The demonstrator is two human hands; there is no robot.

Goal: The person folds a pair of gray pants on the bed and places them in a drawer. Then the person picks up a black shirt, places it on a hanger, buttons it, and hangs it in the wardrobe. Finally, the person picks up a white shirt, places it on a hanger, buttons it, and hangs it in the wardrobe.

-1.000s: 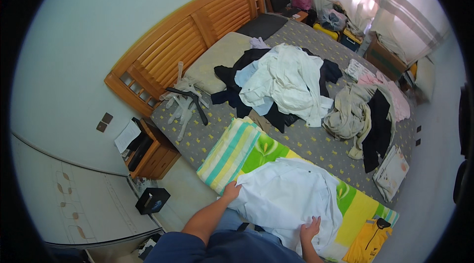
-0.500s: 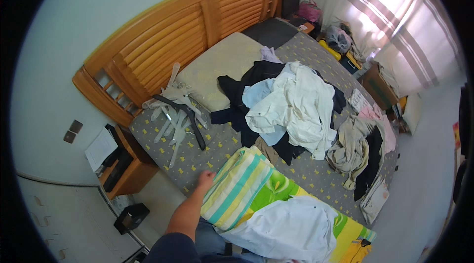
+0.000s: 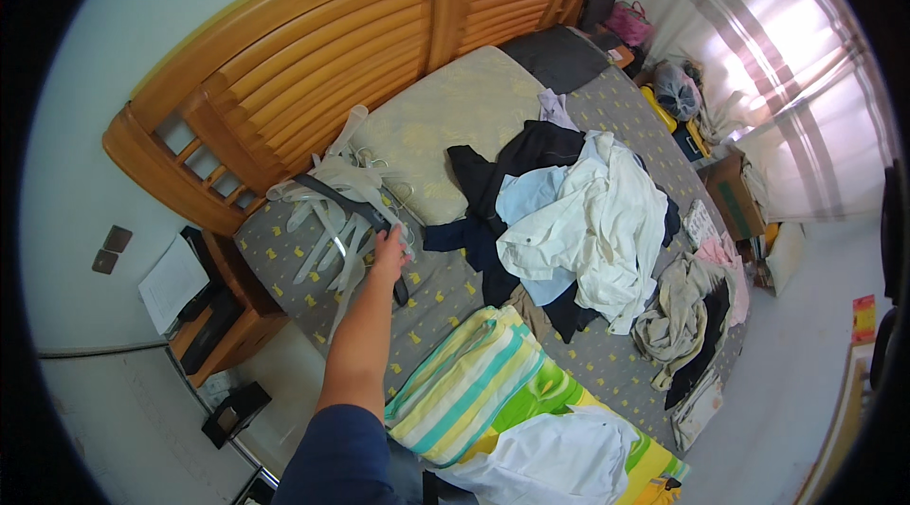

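head view: the left hand (image 3: 387, 256) reaches to the black hanger (image 3: 336, 197) among pale hangers (image 3: 356, 184) on the bed (image 3: 436, 301); whether it pinches, i cannot tell. grasping seems in hand, calling next for firm closure.

Slatted wooden headboard (image 3: 332, 60) behind beige pillow (image 3: 455, 117); pink bag (image 3: 629, 24) near striped curtains (image 3: 749, 60)

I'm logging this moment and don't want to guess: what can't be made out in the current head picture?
All in the head view:
- Right hand: out of the picture, so its grip is unknown.
- Left hand: its own back hides whether the fingers close around the black hanger.
- Near white shirt: cut off by the lower edge.
- Yellow garment: mostly cut off there too.
- Dark clothes: partly covered by the white garment heaped on them.
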